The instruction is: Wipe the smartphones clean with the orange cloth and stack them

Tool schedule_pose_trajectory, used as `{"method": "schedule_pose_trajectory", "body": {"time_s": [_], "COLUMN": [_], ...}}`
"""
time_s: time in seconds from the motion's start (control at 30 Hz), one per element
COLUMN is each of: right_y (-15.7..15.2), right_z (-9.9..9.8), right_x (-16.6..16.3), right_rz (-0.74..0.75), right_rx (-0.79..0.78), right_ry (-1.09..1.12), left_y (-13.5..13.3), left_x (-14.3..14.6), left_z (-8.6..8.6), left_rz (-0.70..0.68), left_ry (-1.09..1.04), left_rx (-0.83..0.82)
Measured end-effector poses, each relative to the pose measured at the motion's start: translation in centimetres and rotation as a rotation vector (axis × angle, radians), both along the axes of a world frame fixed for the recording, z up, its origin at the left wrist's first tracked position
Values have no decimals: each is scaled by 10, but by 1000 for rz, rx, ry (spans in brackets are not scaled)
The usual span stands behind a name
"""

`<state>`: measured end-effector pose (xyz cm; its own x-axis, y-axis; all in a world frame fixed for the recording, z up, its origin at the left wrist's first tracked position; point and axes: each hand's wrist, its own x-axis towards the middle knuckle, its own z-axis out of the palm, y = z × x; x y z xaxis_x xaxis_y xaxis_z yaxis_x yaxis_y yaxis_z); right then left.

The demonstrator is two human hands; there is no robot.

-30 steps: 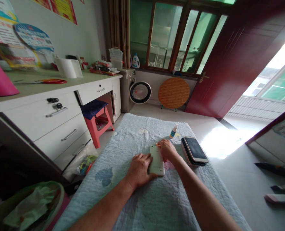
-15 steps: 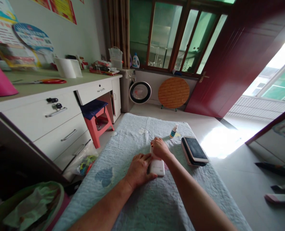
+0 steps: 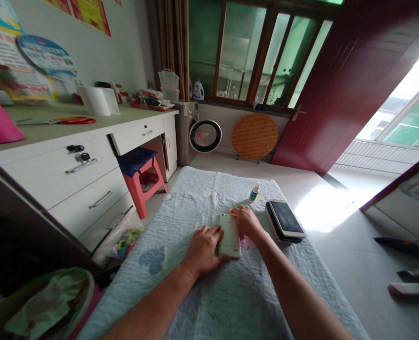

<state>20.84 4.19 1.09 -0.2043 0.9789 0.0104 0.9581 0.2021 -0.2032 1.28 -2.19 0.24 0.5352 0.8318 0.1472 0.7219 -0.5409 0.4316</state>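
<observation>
Head view, flat white phone (image 3: 229, 234), quilted cloth (image 3: 209, 293), both hands steadying.

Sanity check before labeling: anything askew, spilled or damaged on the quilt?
Nothing stands out. The white phone lies flat between left hand and right hand; the spray bottle stands upright; the stacked phones sit neatly.

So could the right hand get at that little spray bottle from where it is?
Probably yes. The right hand rests at the white phone's far end, and the spray bottle stands just beyond on the quilt, nothing between them.
</observation>
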Motion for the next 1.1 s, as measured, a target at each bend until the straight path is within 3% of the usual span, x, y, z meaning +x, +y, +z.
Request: {"method": "schedule_pose_trajectory", "body": {"time_s": [0.27,0.63,0.77,0.93,1.1], "right_y": [-33,-110,-129,-122,-85], "right_z": [0,4,3,3,3], "right_x": [1,-5,-8,-12,-10], "right_rz": [-101,-45,-46,-7,-29], "right_rx": [23,-33,-64,-14,-40], "right_ry": [36,205,173,159,62], "left_y": [2,3,3,5,7], "left_x": [-1,-1,-1,-1,-3], "left_z": [2,-6,-9,-10,-9], "left_rz": [-36,-21,-13,-35,-46], "left_ry": [-15,-9,-7,-15,-24], "left_rx": [15,14,23,22,6]}}
